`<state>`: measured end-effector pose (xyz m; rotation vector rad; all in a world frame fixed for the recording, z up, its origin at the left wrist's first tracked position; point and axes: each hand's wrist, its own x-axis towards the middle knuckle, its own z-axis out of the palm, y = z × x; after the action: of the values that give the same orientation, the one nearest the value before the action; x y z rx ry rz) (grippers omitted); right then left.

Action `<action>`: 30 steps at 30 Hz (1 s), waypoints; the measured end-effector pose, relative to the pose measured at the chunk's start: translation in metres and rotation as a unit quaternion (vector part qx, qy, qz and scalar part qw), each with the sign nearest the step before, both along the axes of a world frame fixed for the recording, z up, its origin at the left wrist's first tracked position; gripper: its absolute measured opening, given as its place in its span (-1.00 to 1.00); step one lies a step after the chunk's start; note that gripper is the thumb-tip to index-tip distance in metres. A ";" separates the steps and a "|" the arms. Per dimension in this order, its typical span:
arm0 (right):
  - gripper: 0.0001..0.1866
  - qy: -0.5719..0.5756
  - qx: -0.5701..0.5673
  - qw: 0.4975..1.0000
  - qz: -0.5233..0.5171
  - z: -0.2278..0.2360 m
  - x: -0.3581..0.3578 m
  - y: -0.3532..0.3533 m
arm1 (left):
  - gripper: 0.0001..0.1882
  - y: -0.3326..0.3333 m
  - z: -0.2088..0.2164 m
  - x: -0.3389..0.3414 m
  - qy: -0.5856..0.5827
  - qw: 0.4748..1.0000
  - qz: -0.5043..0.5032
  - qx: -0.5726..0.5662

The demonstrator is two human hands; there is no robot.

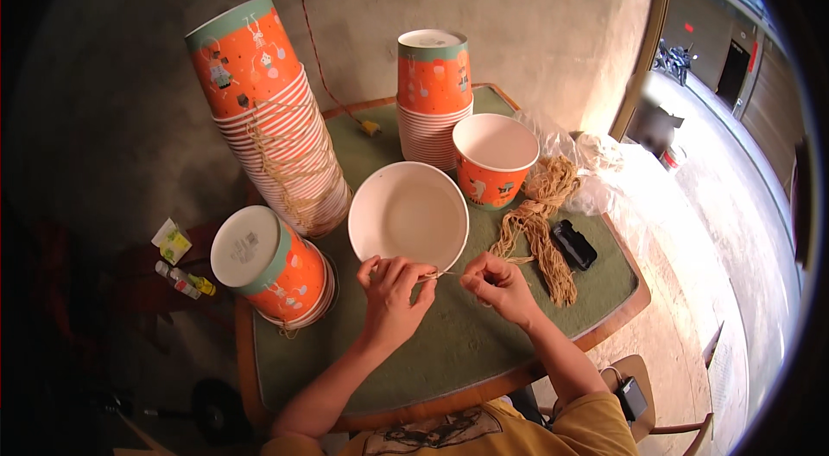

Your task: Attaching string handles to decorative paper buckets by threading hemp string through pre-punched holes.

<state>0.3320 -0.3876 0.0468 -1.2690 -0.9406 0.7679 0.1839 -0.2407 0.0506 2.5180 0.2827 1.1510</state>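
Stringing seems done on tall paper-bucket stack (275,123) at 10 o'clock. By left hand (395,296), at centre paper bucket (408,212), 5 o'clock rim, twine strand (448,273) is pinched, likewise by right hand (499,288), seemingly unfinished; none is seen on 2 o'clock orange bucket (490,178), twine hank (553,262) left at 3.

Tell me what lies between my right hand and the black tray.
A tan string bundle lies between the right hand and tray in the head view.

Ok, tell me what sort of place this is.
Probably a small street-side workroom: stacked orange buckets and a bundle of tan cord on a green-topped table, and a doorway onto daylight with a parked motorbike outside.
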 end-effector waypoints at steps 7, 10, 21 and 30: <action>-0.88 -0.021 0.021 0.999 0.042 0.021 -0.001 0.016 | -0.83 0.015 0.021 0.002 0.001 0.996 -0.032 -0.088; -0.89 -0.002 0.035 0.998 0.051 0.024 0.002 0.023 | -0.85 0.016 0.029 0.005 0.017 0.993 -0.048 -0.110; -0.89 0.003 0.040 0.999 0.030 0.015 0.011 0.029 | -0.93 0.017 0.031 0.029 -0.012 0.989 -0.002 -0.146; -0.87 0.029 0.042 0.998 0.023 0.007 0.016 0.029 | -0.96 0.023 0.032 0.032 -0.020 0.981 -0.031 -0.191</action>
<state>0.3478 -0.3584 0.0539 -1.1495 -0.9485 0.7883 0.2157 -0.2180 0.0823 2.1495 0.3724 1.0117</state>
